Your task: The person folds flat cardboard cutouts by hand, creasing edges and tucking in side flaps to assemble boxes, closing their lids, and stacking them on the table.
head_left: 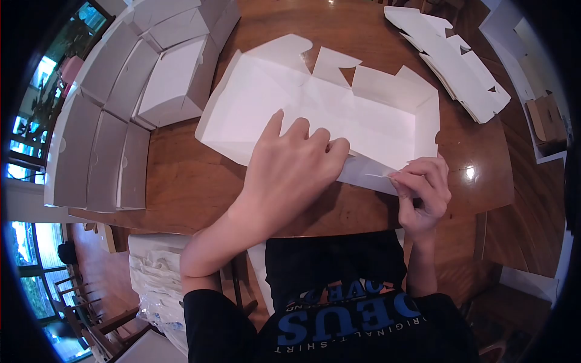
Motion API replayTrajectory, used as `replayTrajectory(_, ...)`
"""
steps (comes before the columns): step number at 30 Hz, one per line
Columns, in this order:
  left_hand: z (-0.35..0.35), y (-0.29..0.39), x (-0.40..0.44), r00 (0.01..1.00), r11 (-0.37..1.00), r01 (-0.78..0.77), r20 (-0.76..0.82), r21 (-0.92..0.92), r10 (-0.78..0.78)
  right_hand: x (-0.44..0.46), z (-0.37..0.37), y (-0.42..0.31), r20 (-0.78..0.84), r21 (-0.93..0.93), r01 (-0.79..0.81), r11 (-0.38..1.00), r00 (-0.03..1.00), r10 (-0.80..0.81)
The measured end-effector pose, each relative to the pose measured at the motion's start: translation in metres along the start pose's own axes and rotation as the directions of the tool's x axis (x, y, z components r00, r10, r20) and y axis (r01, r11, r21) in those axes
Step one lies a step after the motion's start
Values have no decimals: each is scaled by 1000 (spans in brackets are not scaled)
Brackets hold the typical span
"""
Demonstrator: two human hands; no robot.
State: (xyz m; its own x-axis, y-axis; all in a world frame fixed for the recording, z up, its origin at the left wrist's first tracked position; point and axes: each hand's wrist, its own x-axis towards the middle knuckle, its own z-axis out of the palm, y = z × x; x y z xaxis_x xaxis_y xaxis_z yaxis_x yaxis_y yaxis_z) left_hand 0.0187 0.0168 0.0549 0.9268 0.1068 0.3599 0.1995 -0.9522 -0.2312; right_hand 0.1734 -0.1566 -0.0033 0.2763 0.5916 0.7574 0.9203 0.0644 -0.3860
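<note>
A partly folded white cardboard box [363, 124] lies open on the wooden table, its right end walls upright and its left part spread flat. My left hand [296, 154] is over the near side of the box, palm down, fingers bent and apart, the index finger stretched toward the inside; its thumb is hidden. At the near right corner, my right hand [423, 187] pinches the edge of the box's near flap between thumb and fingers. Several notched flaps stand along the far side.
Stacked closed white boxes [172, 78] fill the left side of the wooden table [181, 181]. Flat, unfolded white cardboard pieces [460, 69] lie at the back right. An open box with brown cardboard [544, 121] is at the far right. A plastic-wrapped bundle [157, 284] sits below the table's front edge.
</note>
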Motion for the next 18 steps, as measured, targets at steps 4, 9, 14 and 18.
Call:
replayTrajectory(4, -3, -2, 2, 997, 999, -33, -73, -24, 31, 2, 2, -2, -29, -3, -24, 1000, 999, 24)
replayTrajectory(9, 3, -6, 6, 951, 953, -237, -248, -190, 187, 3, 1, -3, -18, 29, -64, 998, 998, 65)
replayTrajectory(14, 4, 0, 12, 927, 949, -282, -294, -142, 232, 4, 1, -3, -13, 39, -66, 997, 998, 66)
replayTrajectory(18, 3, 7, 17, 929, 952, -288, -274, -107, 250, 4, 0, -3, -18, 63, -57, 996, 998, 58)
